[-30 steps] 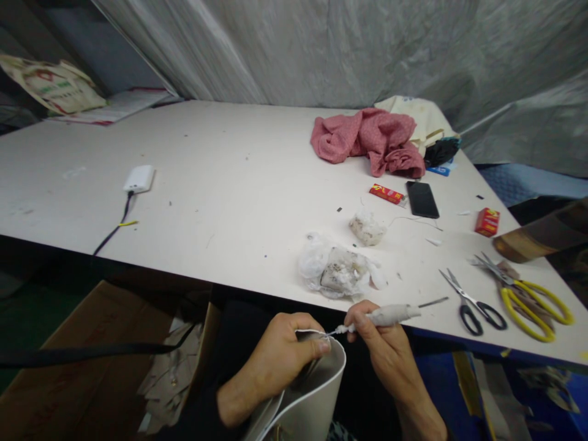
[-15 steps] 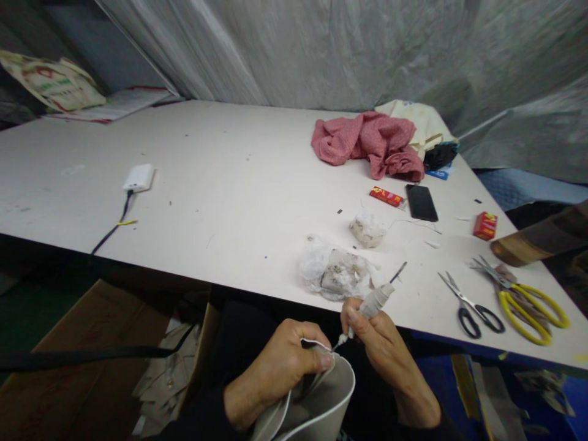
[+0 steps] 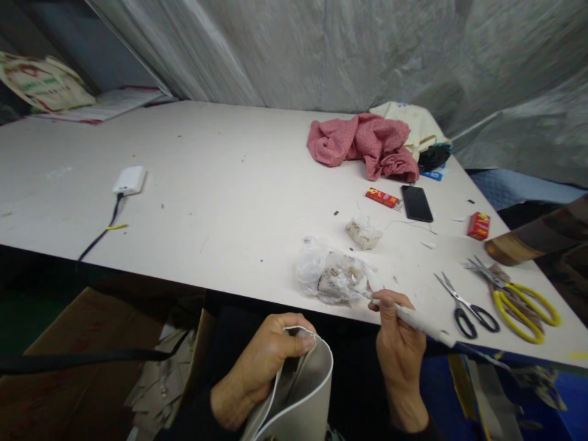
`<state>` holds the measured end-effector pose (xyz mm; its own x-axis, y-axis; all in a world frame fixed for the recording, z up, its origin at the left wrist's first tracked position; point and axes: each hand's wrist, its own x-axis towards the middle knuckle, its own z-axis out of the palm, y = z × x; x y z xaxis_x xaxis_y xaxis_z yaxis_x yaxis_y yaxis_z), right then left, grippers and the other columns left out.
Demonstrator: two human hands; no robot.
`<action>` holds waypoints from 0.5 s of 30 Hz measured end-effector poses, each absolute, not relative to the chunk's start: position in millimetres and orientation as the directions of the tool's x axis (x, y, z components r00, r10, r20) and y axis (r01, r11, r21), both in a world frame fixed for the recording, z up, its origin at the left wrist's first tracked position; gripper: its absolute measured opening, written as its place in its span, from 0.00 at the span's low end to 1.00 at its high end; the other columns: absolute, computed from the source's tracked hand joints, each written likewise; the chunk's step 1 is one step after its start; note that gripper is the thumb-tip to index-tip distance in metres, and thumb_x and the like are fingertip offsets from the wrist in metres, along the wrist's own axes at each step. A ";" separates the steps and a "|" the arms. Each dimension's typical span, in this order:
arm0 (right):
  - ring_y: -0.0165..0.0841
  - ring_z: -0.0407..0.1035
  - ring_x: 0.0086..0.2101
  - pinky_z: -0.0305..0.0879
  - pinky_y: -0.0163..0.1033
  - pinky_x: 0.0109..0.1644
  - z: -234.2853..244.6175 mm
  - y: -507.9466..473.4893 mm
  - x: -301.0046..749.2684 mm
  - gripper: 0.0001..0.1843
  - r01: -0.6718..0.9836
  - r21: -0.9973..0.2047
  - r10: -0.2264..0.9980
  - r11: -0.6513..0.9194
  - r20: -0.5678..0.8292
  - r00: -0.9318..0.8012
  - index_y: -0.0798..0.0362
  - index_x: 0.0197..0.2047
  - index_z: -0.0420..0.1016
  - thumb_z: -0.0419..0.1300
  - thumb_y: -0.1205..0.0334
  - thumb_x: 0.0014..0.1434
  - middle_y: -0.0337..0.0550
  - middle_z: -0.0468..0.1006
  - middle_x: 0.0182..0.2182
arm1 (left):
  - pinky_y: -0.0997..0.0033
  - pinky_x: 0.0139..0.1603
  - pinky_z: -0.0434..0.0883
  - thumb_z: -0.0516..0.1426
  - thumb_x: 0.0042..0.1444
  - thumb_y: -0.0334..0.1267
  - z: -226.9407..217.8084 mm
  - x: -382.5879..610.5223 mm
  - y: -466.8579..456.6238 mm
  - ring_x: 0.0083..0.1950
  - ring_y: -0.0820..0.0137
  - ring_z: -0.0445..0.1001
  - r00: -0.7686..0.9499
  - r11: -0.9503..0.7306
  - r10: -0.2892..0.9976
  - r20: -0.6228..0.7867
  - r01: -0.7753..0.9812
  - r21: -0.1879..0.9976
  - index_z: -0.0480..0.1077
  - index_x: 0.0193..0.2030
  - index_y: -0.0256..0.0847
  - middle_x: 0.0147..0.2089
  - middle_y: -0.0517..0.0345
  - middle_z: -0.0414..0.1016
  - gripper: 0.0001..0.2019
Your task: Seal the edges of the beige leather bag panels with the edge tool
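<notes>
My left hand [image 3: 271,355] is closed on the rim of a folded beige leather-like piece [image 3: 312,392] with pale edges, pinching two layers together. A pale, wrapped-handled hand tool [image 3: 416,320] with thin ends is in my right hand [image 3: 402,355], gripped between thumb and fingers. Its thin front end points left, at a dirty whitish lump [image 3: 340,275] in a crumpled clear plastic bag [image 3: 309,264] on the table's near edge. Whether the tip touches the lump I cannot tell. A smaller whitish lump [image 3: 364,233] lies just behind.
Black-handled scissors [image 3: 467,309] and yellow-handled scissors [image 3: 519,300] lie at the right of the table [image 3: 220,196]. Behind them are a red box [image 3: 479,226], a phone [image 3: 416,203] and a pink cloth [image 3: 362,144]. A white device [image 3: 130,180] with a cable is at left; a cardboard box [image 3: 68,349] stands below.
My right hand has moved away from the leather-like piece, swinging the tool round so its thin front end is at the bagged lump. The left hand keeps its pinch.
</notes>
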<state>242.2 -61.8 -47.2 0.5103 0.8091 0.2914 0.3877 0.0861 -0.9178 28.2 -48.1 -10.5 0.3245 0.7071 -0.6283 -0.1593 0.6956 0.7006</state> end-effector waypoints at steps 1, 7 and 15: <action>0.35 0.73 0.35 0.66 0.42 0.45 -48.0 -60.7 242.5 0.17 0.411 -0.907 0.815 0.091 0.305 0.493 0.51 0.42 0.77 0.56 0.47 0.73 0.40 0.78 0.35 | 0.74 0.27 0.60 0.72 0.40 0.39 -10.4 27.7 -47.9 0.23 0.74 0.66 0.316 0.692 0.714 -0.624 -0.184 0.699 0.77 0.28 0.35 0.22 0.59 0.73 0.13; 0.36 0.75 0.38 0.69 0.42 0.46 -54.8 -54.9 241.5 0.13 0.427 -0.891 0.854 0.155 0.338 0.396 0.50 0.44 0.77 0.56 0.52 0.74 0.41 0.79 0.37 | 0.75 0.28 0.63 0.74 0.42 0.38 -13.1 18.6 -46.7 0.24 0.73 0.68 0.319 0.680 0.730 -0.604 -0.262 0.684 0.76 0.28 0.36 0.22 0.59 0.74 0.13; 0.36 0.74 0.39 0.69 0.41 0.45 -55.0 -49.3 243.0 0.09 0.525 -0.807 0.854 0.269 0.453 0.258 0.50 0.44 0.78 0.58 0.58 0.73 0.41 0.79 0.37 | 0.77 0.26 0.62 0.77 0.37 0.39 -12.7 7.3 -43.2 0.23 0.75 0.67 0.370 0.687 0.718 -0.590 -0.243 0.685 0.76 0.26 0.34 0.22 0.59 0.73 0.17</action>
